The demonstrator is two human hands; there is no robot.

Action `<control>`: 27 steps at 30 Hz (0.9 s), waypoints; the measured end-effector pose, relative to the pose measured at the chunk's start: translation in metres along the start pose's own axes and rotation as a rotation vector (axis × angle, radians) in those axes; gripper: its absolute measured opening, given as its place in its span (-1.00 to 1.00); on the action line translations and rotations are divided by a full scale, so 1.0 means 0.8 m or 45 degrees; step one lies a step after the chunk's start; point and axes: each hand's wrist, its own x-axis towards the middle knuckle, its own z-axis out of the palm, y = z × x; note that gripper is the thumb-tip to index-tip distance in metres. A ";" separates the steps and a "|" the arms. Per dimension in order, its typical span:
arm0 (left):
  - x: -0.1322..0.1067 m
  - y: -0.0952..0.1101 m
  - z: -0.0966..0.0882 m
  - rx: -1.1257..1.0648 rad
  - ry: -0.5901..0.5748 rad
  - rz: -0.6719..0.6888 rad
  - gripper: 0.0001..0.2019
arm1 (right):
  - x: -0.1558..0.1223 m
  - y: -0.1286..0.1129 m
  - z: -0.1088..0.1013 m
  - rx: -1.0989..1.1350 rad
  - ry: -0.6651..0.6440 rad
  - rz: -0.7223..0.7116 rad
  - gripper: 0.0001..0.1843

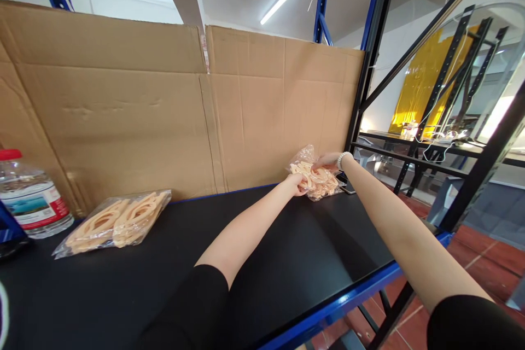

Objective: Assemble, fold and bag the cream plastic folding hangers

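At the far right end of the black tabletop is a clear plastic bag (319, 179) with a jumble of pale beige, loop-shaped pieces. My left hand (296, 184) grips its near left side, fingers curled round the plastic and pieces. From the upper right my right hand (327, 161), with a beaded bracelet on the wrist, closes on the top of the same bag; its fingertips are partly hidden. A second clear bag (117, 221) lies flat at the left, its beige loops in two neat stacks. What the loops are made of I cannot tell.
A large water bottle with a red cap (30, 197) stands at the left, beside a dark blue object (10, 229). Cardboard sheets (262, 115) wall off the back. A dark flat object (346, 185) lies behind the right bag. Black rack posts (371, 60) rise at the right.
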 end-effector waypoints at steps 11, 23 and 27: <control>-0.111 0.016 -0.124 -0.030 -0.230 0.348 -0.56 | -0.012 -0.062 0.094 0.279 -0.398 -0.453 -0.71; -0.237 -0.026 -0.287 0.534 0.013 0.723 -0.30 | 0.011 -0.070 0.297 0.492 -0.513 -1.117 -0.09; -0.246 -0.032 -0.313 0.911 0.088 0.858 -0.31 | 0.028 -0.059 0.334 0.360 -0.473 -1.193 -0.12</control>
